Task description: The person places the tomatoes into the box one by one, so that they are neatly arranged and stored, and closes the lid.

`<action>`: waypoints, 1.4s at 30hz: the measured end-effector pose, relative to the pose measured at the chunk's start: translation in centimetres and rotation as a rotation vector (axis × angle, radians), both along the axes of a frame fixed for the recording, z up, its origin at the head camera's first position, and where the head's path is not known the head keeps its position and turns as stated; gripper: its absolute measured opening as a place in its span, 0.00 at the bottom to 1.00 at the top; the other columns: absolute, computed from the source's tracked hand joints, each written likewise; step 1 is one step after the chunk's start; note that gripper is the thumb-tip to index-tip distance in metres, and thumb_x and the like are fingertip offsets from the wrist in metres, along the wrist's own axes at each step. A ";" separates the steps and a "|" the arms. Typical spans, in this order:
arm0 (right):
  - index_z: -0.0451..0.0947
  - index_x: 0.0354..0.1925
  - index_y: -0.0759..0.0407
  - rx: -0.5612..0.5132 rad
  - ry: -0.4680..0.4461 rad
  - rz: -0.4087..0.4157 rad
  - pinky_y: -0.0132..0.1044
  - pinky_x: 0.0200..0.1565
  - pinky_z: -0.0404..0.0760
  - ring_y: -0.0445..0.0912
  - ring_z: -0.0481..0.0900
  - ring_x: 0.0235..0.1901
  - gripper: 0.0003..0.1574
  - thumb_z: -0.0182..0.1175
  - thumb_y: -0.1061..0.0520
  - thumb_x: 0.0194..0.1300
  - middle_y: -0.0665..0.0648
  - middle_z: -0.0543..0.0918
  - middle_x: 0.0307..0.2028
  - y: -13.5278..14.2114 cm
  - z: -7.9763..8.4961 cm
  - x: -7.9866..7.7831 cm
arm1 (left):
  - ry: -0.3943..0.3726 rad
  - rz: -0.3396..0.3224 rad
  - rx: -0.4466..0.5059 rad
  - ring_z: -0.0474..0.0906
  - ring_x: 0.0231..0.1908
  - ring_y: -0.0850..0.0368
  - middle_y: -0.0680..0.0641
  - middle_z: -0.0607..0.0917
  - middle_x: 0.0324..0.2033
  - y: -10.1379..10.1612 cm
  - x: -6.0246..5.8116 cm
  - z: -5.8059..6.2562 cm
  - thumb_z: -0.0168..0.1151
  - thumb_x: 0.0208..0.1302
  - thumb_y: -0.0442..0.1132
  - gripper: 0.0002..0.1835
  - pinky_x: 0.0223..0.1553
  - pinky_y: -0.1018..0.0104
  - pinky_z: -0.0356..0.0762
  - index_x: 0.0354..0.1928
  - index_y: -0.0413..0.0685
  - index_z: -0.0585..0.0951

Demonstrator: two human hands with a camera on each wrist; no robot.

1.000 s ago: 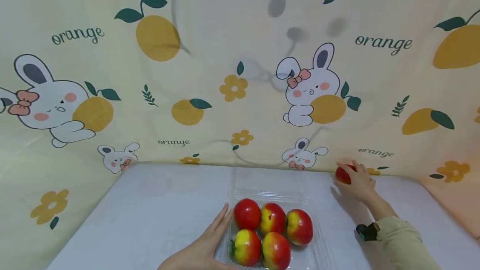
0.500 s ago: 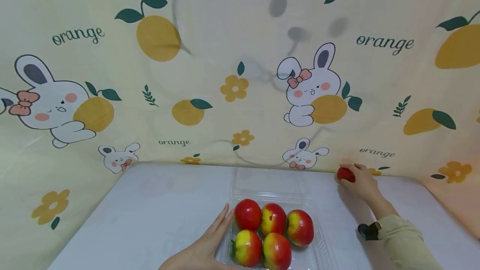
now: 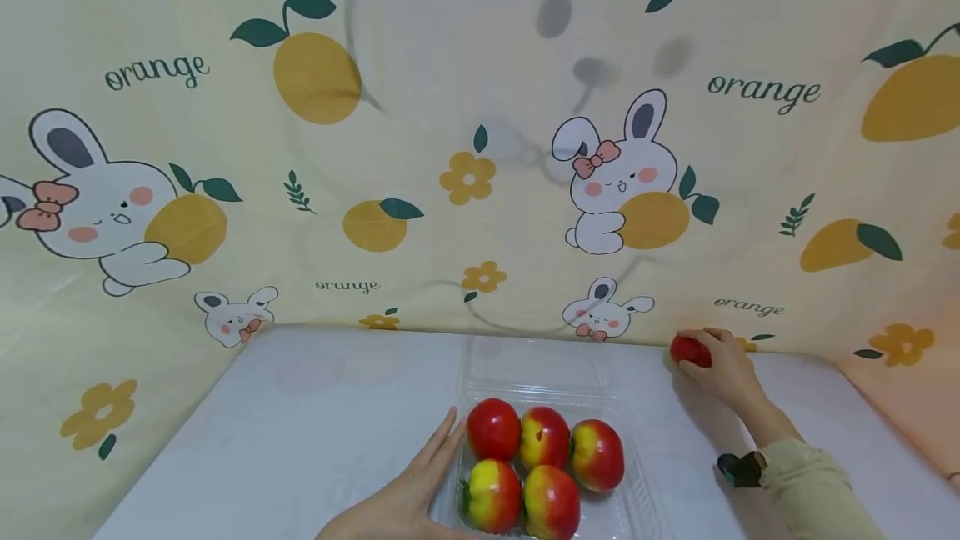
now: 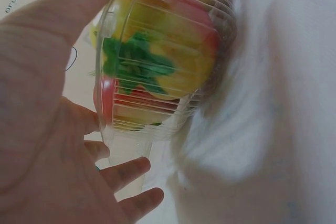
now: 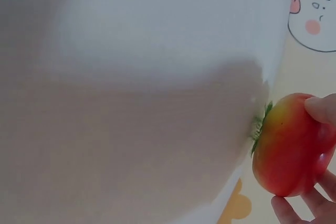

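In the head view, my right hand holds a red tomato at the back right of the table, by the patterned backdrop. The right wrist view shows this tomato with its green calyx toward the table and my thumb and fingers around its other side. My left hand rests against the left side of a clear plastic clamshell box, its fingers fairly straight and spread. Several red-and-yellow tomatoes lie in the box in two rows. A green calyx shows through the box wall in the left wrist view.
The box's transparent lid lies folded back toward the rear. A white table surface spreads on both sides of the box. Behind it hangs a cream backdrop printed with rabbits and oranges.
My right hand has settled slightly lower over the right side of the tomato it holds, its fingers drawn closer together. My left hand, the box and the tomatoes inside it stay in place.
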State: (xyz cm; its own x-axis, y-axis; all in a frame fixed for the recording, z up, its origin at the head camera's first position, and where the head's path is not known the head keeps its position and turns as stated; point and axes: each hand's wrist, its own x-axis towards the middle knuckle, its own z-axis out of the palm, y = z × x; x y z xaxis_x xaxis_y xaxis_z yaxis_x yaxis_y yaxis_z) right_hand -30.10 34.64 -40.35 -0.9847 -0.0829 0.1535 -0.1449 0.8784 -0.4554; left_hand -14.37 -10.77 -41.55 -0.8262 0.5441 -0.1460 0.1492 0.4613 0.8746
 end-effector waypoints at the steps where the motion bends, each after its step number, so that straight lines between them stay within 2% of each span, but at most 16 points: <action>1: 0.65 0.63 0.66 -0.008 0.009 0.005 0.68 0.47 0.75 0.74 0.58 0.55 0.35 0.63 0.60 0.61 0.80 0.56 0.61 0.0 0.1 0.2 | 0.010 -0.003 -0.004 0.45 0.72 0.36 0.48 0.34 0.76 0.0 0.0 0.0 0.70 0.49 0.62 0.59 0.57 0.29 0.65 0.76 0.67 0.41; 7: 0.66 0.63 0.65 -0.027 0.085 0.031 0.69 0.46 0.75 0.74 0.58 0.56 0.33 0.63 0.61 0.61 0.79 0.58 0.61 -0.1 0.2 1.0 | 0.049 -0.008 -0.004 0.44 0.72 0.35 0.46 0.33 0.76 0.0 0.2 0.0 0.71 0.49 0.60 0.61 0.57 0.28 0.64 0.76 0.64 0.40; 18: 0.68 0.61 0.65 -0.022 0.155 0.051 0.68 0.46 0.76 0.74 0.61 0.55 0.32 0.64 0.62 0.59 0.79 0.60 0.61 -0.5 0.7 2.0 | 0.109 -0.024 -0.004 0.41 0.72 0.36 0.45 0.32 0.76 0.0 0.6 -0.1 0.70 0.50 0.60 0.61 0.59 0.26 0.58 0.76 0.62 0.39; 25: 0.69 0.60 0.65 -0.032 0.165 0.056 0.68 0.46 0.76 0.74 0.61 0.55 0.32 0.65 0.63 0.58 0.79 0.60 0.61 -0.9 1.3 3.0 | 0.073 -0.022 0.003 0.42 0.72 0.35 0.46 0.32 0.76 0.1 0.6 -0.1 0.70 0.50 0.60 0.60 0.57 0.26 0.61 0.76 0.65 0.39; 30: 0.69 0.61 0.64 -0.038 0.162 0.062 0.66 0.47 0.77 0.73 0.61 0.56 0.33 0.66 0.63 0.58 0.78 0.60 0.62 -1.0 1.7 3.6 | 0.075 -0.021 0.000 0.42 0.72 0.35 0.46 0.32 0.76 0.2 0.6 0.0 0.70 0.50 0.60 0.60 0.57 0.26 0.60 0.76 0.62 0.40; 32: 0.69 0.60 0.64 -0.040 0.186 0.073 0.66 0.46 0.78 0.73 0.62 0.55 0.32 0.66 0.64 0.57 0.78 0.61 0.61 -1.0 1.8 3.9 | 0.070 -0.019 -0.002 0.43 0.72 0.35 0.46 0.32 0.76 0.2 0.6 0.0 0.70 0.50 0.60 0.60 0.57 0.26 0.61 0.76 0.62 0.40; 39: 0.74 0.54 0.66 -0.045 0.354 0.133 0.65 0.41 0.79 0.72 0.67 0.50 0.28 0.67 0.67 0.54 0.78 0.67 0.55 -1.0 1.7 4.6 | 0.059 -0.017 0.000 0.43 0.71 0.34 0.45 0.33 0.76 0.2 0.7 0.2 0.70 0.49 0.60 0.60 0.56 0.26 0.62 0.76 0.61 0.41; 42: 0.74 0.53 0.67 -0.054 0.377 0.147 0.65 0.40 0.79 0.71 0.67 0.50 0.28 0.67 0.68 0.53 0.78 0.67 0.55 -0.9 1.8 4.8 | 0.075 -0.023 -0.007 0.43 0.72 0.34 0.44 0.33 0.76 0.2 0.7 0.2 0.70 0.50 0.60 0.60 0.57 0.25 0.60 0.76 0.60 0.41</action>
